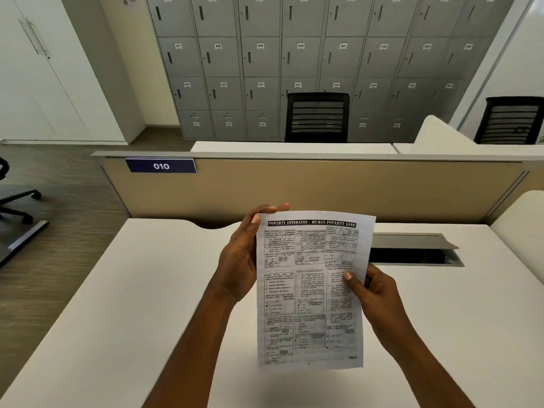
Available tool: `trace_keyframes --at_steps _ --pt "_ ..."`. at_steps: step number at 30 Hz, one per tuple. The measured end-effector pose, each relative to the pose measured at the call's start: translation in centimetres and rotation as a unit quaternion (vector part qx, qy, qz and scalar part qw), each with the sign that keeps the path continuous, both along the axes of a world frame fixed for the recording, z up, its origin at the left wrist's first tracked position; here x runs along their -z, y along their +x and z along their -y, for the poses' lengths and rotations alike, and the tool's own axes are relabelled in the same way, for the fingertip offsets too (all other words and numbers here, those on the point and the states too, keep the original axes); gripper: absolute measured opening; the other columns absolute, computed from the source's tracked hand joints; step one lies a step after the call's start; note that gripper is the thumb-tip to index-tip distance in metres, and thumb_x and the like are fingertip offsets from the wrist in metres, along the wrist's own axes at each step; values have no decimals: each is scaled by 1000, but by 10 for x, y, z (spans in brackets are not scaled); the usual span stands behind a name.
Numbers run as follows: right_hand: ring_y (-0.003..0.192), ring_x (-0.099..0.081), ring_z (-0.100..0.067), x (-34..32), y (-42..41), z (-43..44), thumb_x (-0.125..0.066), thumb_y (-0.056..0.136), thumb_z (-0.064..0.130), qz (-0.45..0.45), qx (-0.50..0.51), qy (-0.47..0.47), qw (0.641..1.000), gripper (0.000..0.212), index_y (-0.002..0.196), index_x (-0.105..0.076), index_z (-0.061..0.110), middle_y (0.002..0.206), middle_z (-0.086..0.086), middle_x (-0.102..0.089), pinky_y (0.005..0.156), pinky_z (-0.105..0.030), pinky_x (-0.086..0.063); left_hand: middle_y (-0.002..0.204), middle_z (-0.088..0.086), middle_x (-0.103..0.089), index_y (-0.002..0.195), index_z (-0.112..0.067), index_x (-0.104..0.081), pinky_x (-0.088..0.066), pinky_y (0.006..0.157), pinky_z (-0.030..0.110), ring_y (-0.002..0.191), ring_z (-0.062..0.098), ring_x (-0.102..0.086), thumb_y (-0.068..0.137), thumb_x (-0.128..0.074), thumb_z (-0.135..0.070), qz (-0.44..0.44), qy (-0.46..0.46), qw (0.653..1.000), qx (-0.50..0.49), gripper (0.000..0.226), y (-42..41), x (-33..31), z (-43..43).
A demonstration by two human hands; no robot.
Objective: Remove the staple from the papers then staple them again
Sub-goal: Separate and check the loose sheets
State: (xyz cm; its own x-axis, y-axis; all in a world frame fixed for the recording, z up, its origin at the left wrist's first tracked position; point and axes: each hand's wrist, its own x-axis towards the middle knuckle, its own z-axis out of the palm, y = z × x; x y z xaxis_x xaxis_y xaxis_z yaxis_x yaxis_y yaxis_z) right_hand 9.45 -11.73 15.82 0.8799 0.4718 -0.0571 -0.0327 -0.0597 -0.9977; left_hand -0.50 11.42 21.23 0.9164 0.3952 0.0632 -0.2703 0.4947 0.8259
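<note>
Currently holding white printed paper sheets (309,290) upright mid-frame, top-left corner gripped by left hand (238,260), right edge pinched lower by right hand (374,293); staple unseen.

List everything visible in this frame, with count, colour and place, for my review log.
flat white desk: one, white, under the hands
printed white papers: one set, sheet count unclear, white with black print, held upright above the desk
beige desk partition: one, beige, behind the desk
blue "010" label: one, blue with white digits, on the partition's left end
grey metal cable hatch: one, grey, lid open, in the desk at right
grey numbered lockers: one bank, grey, back wall
black mesh office chairs: two, black, beyond the partition
white cupboard: one, white, far left
left hand: grips the papers' left edge
right hand: pinches the papers' right edge
</note>
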Motion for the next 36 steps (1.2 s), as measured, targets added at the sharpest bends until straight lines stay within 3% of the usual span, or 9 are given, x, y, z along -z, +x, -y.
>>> trace_keyframes --at_steps 7,16,20,27,32,36 --pt "97 -76 -27 2 6 3 -61 97 16 -22 -13 5 1000 25 121 -69 17 108 -4 -79 87 -53 -60 151 10 -59 122 -23 -68 -54 107 47 140 31 -56 106 -44 -34 -7 19 1000 6 31 -1 0 -5" --pt "100 -75 -31 7 11 3 -60 97 17 -61 -52 25 996 25 121 -69 20 114 -7 -77 83 -49 -62 155 10 -54 118 -22 -65 -45 113 57 142 35 -52 108 -45 -36 7 -28 999 30 27 3 4 -6" --pt "98 -76 -31 8 10 1 -59 98 15 -62 -50 29 996 24 119 -71 19 111 -8 -78 75 -40 -64 154 12 -54 117 -21 -60 -42 115 61 142 38 -51 108 -42 -36 11 -63 997 43 25 7 8 -3" --pt "95 -76 -29 8 10 0 -59 99 16 -52 -41 18 998 23 118 -71 20 110 -6 -78 75 -41 -64 152 14 -56 127 -21 -62 -48 111 56 141 38 -52 110 -36 -39 20 -131 990 49 35 7 12 0" --pt "96 -76 -29 9 9 -1 -59 99 15 -48 -35 12 998 23 118 -70 18 108 -5 -78 82 -49 -62 153 14 -55 126 -21 -63 -48 112 55 142 37 -52 111 -32 -38 10 -124 992 35 39 8 13 1" --pt "96 -76 -29 8 9 -1 -59 99 15 -46 -37 13 998 23 119 -70 19 108 -5 -79 81 -49 -62 155 13 -53 128 -21 -63 -50 110 54 143 38 -51 109 -34 -38 10 -114 993 18 38 7 12 2"
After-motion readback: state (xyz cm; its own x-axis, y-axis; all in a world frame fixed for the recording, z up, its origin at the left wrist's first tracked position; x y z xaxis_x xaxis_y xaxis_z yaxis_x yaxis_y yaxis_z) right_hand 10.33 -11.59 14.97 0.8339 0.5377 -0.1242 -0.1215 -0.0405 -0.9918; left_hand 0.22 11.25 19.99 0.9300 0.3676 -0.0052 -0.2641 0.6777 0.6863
